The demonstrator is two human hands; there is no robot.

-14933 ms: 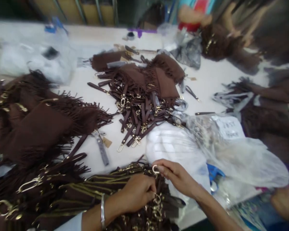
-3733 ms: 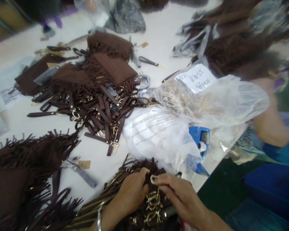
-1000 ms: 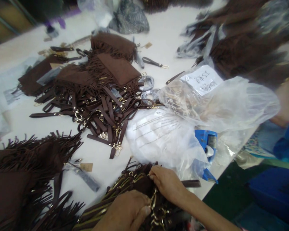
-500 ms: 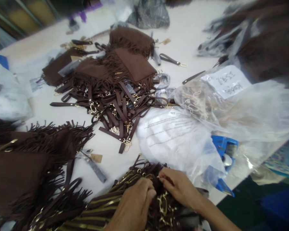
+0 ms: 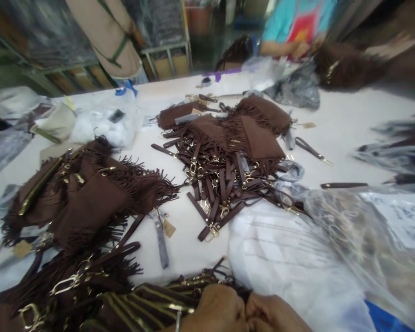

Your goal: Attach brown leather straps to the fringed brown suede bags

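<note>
Side by side at the bottom edge, my left hand and my right hand are both closed, knuckles nearly touching. What they pinch is hidden behind the fingers. Just left of them lies a row of dark brown pouches with gold zippers, packed close together. Further left is a heap of brown fringed pouches with gold hardware. Beyond my hands, a pile of brown wrist straps with gold clasps spreads over the table, several fringed pouches on top of it.
A white plastic bag lies to the right on the pale table, beside a clear bag with a handwritten label. One strap lies apart. Across the table are a person in a blue top and another in beige.
The view has tilted up and turned left, so the far side of the table and two people now show. My hands have come closer together and sit lower in the view.
</note>
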